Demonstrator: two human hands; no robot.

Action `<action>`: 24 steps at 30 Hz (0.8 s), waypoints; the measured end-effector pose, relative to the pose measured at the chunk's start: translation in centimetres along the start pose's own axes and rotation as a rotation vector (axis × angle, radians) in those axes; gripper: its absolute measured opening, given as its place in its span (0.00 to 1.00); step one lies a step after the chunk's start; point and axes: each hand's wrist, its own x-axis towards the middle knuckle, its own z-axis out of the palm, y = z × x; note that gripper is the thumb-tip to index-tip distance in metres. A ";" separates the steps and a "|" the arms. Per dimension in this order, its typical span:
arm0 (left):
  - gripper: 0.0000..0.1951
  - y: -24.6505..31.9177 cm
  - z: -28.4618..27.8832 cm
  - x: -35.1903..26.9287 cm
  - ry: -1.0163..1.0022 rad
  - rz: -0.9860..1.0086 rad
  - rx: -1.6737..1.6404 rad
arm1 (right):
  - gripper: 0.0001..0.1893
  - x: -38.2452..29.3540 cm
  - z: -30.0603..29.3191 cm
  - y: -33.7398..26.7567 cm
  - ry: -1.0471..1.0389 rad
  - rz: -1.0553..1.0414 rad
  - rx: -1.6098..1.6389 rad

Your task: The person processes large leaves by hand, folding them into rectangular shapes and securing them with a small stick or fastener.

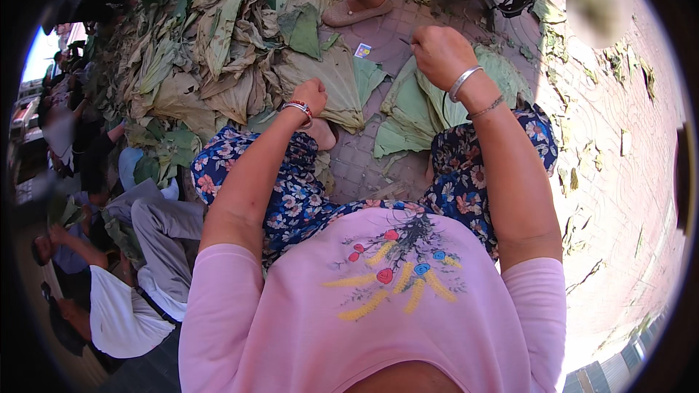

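My right hand [445, 57] is curled around a thin dark stick-like piece [404, 41] whose end pokes out past the fingers. Below it lie large pale-green folded leaves [407, 112], probably lotus leaves. A dark cord [445, 111] hangs below my right wrist in front of these leaves. My left hand [309, 95] is loosely curled above my left foot [322, 135], beside a broad dried leaf [330, 73]. Whether anything sits inside its fingers is hidden. Bracelets circle both wrists.
A heap of wilted leaves [218, 38] spreads ahead and left. Another person's shoe [357, 11] stands on the paving [355, 174] ahead, near a small printed card [362, 51]. People sit close on the left, one in grey trousers [164, 229]. Leaf scraps litter the sunlit paving [628, 174] at right.
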 end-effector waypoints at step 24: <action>0.15 -2.4 13.0 -1.7 -0.143 0.451 0.715 | 0.06 -1.6 1.0 -1.1 -0.078 -0.043 -0.066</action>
